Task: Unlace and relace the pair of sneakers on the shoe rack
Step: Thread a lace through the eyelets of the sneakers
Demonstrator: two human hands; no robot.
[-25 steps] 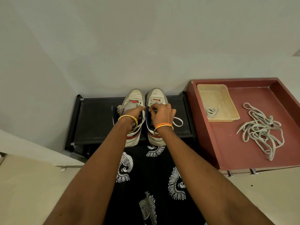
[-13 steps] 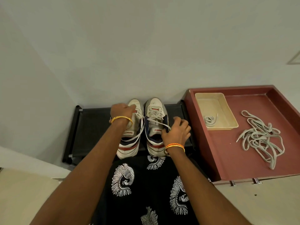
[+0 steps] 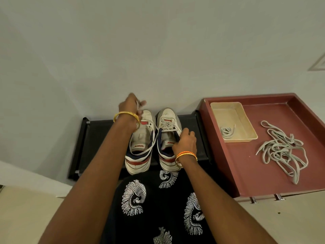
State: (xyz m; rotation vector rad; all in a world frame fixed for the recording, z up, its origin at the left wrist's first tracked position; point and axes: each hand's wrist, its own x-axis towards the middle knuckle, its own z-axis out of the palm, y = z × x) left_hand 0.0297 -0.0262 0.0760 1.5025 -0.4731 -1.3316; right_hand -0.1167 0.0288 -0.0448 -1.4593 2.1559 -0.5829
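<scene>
I count two sneakers side by side on the black shoe rack, toes toward the wall. The left sneaker has most of its lace pulled out: the lace runs loose down over the heel opening and back up. The right sneaker is laced across the front, with one strand stretched flat across its tongue.

My left hand is raised above the toe of the left sneaker, and its fingers are pinching the upper end of that loose lace. My right hand rests on the right sneaker's outer side near the collar, fingers curled around the edge of the opening; I cannot tell whether they also pinch the stretched strand. I see one gold bangle on the left wrist and one orange band on the right.

Just beside the rack stands one dark red tray. In it sits one small beige tray holding a single coiled lace, and a tangled pile of grey laces lies on the red floor; their number I cannot count.
</scene>
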